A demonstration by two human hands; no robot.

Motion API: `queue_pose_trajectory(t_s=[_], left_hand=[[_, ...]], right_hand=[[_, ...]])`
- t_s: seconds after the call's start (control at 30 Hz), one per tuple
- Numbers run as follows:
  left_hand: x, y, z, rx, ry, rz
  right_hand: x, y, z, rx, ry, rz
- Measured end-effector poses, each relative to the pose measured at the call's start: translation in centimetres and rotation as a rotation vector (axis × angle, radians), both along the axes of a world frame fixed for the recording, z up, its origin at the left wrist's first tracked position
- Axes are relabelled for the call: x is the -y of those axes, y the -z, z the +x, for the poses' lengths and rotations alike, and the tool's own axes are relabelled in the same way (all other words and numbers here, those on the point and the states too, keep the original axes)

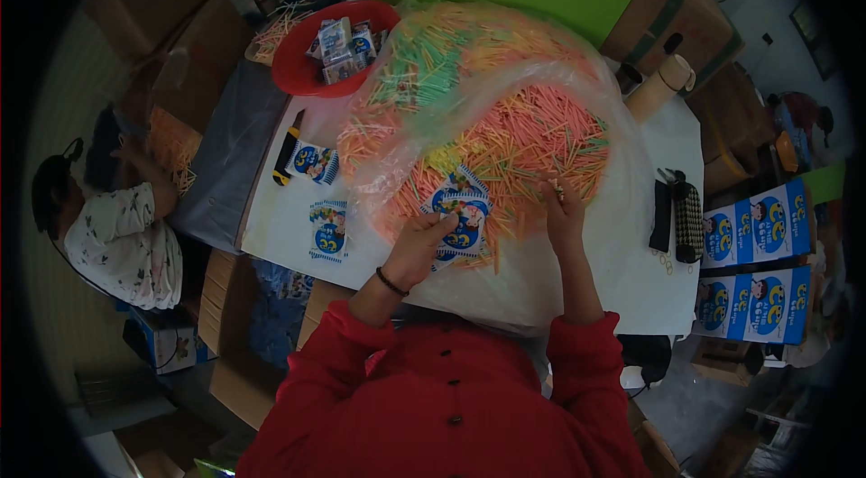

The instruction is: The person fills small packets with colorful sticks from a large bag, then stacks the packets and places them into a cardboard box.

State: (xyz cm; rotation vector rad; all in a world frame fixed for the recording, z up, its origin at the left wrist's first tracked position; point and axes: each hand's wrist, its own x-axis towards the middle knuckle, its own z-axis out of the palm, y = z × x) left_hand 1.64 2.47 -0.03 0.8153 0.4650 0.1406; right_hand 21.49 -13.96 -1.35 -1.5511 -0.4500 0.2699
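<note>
My left hand (417, 250) is closed on a blue and white printed packet (465, 224), thumb on its front. Another such packet seems to lie just behind it. To the right, my right hand (565, 212) hovers over a big clear plastic bag (631, 180) of thin coloured sticks (550, 131). Its fingers are pinched together, and something small and pale shows at the tips, too small to name. Pink, orange, yellow and green sticks fill the bag. Two more printed packets, one upper (313, 162) and one lower (328, 230), lie left of the bag on the white table (271, 225).
A yellow and black box cutter (289, 149) lies at the left. Behind it stands a red basin (293, 63) of packets. A bottle (661, 88), a checkered pouch (688, 221) and printed boxes (753, 302) are at the right. Another person (126, 243) sits at the left.
</note>
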Motion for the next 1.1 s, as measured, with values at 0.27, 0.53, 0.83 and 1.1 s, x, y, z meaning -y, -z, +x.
queue_pose_trajectory(t_s=[0.27, 0.53, 0.83, 1.1], left_hand=[[1.2, -0.7, -0.5, -0.038, 0.004, -0.087], [1.9, 0.9, -1.6, 0.035, 0.051, 0.499], [2.4, 0.4, -1.8, 0.107, -0.018, 0.617], [2.8, 1.2, -1.1, 0.237, 0.058, 0.452]], right_hand=[[1.1, 0.9, 1.0, -0.524, -0.019, 0.389], [0.1, -7.1, -7.6, -0.478, -0.316, 0.466], [-2.0, -7.5, -9.7, -0.382, -0.416, 0.343], [-1.5, -5.6, -8.5, 0.462, -0.605, -0.220]])
